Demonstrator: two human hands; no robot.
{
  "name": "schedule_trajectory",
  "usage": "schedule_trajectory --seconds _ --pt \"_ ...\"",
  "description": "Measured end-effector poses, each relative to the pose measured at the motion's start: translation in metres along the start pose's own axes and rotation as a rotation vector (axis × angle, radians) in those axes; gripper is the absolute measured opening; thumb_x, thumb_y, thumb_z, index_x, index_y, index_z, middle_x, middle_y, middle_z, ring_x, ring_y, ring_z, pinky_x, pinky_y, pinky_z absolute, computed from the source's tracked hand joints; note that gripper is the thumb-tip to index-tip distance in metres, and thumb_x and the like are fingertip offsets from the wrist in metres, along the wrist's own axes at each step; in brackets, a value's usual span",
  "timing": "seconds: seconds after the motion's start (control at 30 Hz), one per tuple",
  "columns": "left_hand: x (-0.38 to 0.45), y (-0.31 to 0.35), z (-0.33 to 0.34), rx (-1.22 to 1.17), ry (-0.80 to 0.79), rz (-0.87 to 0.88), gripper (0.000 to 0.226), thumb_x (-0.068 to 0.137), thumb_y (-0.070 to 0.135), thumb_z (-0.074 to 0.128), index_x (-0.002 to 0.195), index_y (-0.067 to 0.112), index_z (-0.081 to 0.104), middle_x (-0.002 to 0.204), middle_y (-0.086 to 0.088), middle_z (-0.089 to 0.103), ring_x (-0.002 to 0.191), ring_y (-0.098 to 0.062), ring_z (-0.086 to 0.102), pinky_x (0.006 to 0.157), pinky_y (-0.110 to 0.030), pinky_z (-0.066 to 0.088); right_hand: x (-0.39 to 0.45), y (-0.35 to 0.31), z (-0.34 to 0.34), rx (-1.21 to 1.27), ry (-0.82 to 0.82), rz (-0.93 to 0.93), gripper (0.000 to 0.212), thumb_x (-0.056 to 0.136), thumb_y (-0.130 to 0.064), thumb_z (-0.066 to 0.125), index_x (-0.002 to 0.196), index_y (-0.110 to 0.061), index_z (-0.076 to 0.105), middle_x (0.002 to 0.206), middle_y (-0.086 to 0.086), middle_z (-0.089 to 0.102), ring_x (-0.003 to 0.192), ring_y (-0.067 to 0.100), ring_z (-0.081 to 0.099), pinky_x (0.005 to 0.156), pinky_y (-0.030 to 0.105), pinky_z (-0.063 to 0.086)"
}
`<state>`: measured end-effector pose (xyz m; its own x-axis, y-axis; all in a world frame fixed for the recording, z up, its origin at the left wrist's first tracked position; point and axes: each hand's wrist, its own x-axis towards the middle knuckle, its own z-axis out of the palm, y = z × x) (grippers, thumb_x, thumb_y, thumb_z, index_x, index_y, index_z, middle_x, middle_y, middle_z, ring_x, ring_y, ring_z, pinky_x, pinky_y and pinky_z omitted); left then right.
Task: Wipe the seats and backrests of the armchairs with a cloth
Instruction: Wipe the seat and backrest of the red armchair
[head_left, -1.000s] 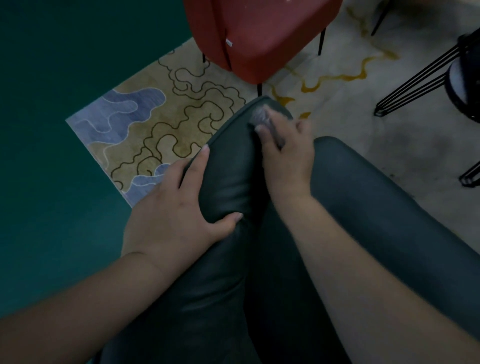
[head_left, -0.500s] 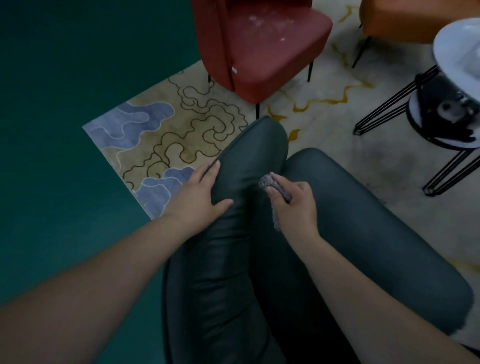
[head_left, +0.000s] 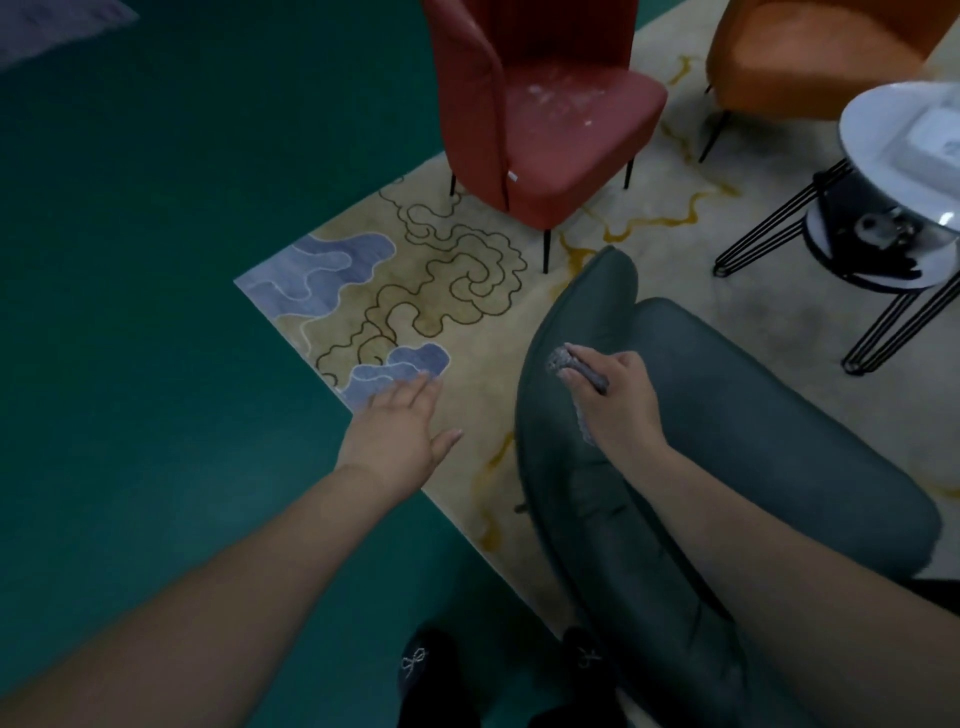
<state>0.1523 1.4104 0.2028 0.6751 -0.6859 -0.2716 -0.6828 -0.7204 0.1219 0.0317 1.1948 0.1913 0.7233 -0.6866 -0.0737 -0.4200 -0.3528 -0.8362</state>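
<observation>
Grey cloth sits bunched in the right hand on the green armchair's backrest, whose length runs ahead of it; left hand hangs spread, empty, well aside.

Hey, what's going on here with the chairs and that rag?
A person is wiping the dark green armchair with a grey cloth. Their right hand grips the cloth against the inner side of the backrest, while the left hand hangs open over the rug, off the chair. A red armchair with pale smudges on its seat and an orange one stand beyond.
</observation>
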Motion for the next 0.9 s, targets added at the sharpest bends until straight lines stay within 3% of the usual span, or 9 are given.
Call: schedule_trajectory --seconds 0.13,0.23,0.33,0.43,0.53,0.73,0.9 --pt "-0.030 -0.053 -0.021 0.068 0.014 0.037 0.072 0.095 0.061 0.032 0.153 0.021 0.017 0.161 0.001 0.015 0.146 -0.021 0.013 0.119 -0.039 0.012 -0.015 -0.041 0.037 -0.042 -0.045 -0.041 0.032 0.094 -0.037 0.056 0.125 -0.028 0.061 0.099 0.007 0.052 0.079 0.011 0.052 0.077 0.022 0.046" --pt "-0.039 -0.084 -0.031 0.089 0.014 0.049 0.071 0.096 0.059 0.033 0.154 0.021 0.015 0.161 0.001 0.015 0.147 -0.020 0.012 0.118 -0.038 0.009 -0.020 -0.067 0.061 -0.118 -0.015 -0.090 0.030 0.095 -0.036 0.056 0.122 -0.027 0.062 0.102 0.006 0.047 0.081 0.001 0.045 0.069 0.003 0.035" --pt "-0.037 -0.106 -0.038 0.102 -0.012 0.040 0.071 0.096 0.059 0.031 0.154 0.022 0.012 0.161 0.001 0.014 0.147 -0.020 0.012 0.118 -0.038 0.008 -0.016 -0.085 0.081 -0.178 -0.035 -0.116 0.028 0.094 -0.038 0.054 0.120 -0.028 0.062 0.100 0.005 0.049 0.082 0.004 0.046 0.062 0.007 0.033" --pt "-0.024 -0.121 -0.042 0.104 -0.045 0.035 0.071 0.096 0.060 0.030 0.154 0.023 0.012 0.160 0.000 0.019 0.147 -0.022 0.014 0.118 -0.040 0.009 -0.003 -0.094 0.096 -0.194 -0.038 -0.097 0.030 0.093 -0.041 0.054 0.122 -0.033 0.060 0.100 -0.002 0.047 0.083 0.005 0.046 0.067 0.015 0.033" --pt "0.003 -0.132 -0.046 0.110 -0.079 0.047 0.071 0.096 0.059 0.031 0.154 0.022 0.014 0.159 -0.001 0.022 0.146 -0.022 0.016 0.118 -0.042 0.011 0.023 -0.096 0.108 -0.274 -0.035 -0.097 0.033 0.094 -0.045 0.051 0.126 -0.037 0.056 0.099 -0.006 0.045 0.087 0.012 0.047 0.073 0.025 0.033" --pt "0.099 -0.145 -0.064 0.119 -0.076 0.079 0.068 0.096 0.058 0.035 0.151 0.020 0.022 0.154 0.001 0.031 0.140 -0.020 0.026 0.117 -0.041 0.016 0.116 -0.096 0.127 -0.266 -0.055 -0.086 0.037 0.098 -0.040 0.045 0.135 -0.039 0.044 0.105 -0.009 0.041 0.091 0.010 0.045 0.077 0.023 0.033" --pt "0.176 -0.152 -0.086 0.104 -0.060 0.082 0.064 0.095 0.058 0.036 0.148 0.023 0.028 0.150 0.002 0.037 0.138 -0.019 0.030 0.113 -0.038 0.018 0.184 -0.105 0.129 -0.293 -0.101 -0.119 0.036 0.101 -0.033 0.040 0.135 -0.040 0.045 0.115 -0.003 0.046 0.089 0.015 0.056 0.077 0.032 0.052"
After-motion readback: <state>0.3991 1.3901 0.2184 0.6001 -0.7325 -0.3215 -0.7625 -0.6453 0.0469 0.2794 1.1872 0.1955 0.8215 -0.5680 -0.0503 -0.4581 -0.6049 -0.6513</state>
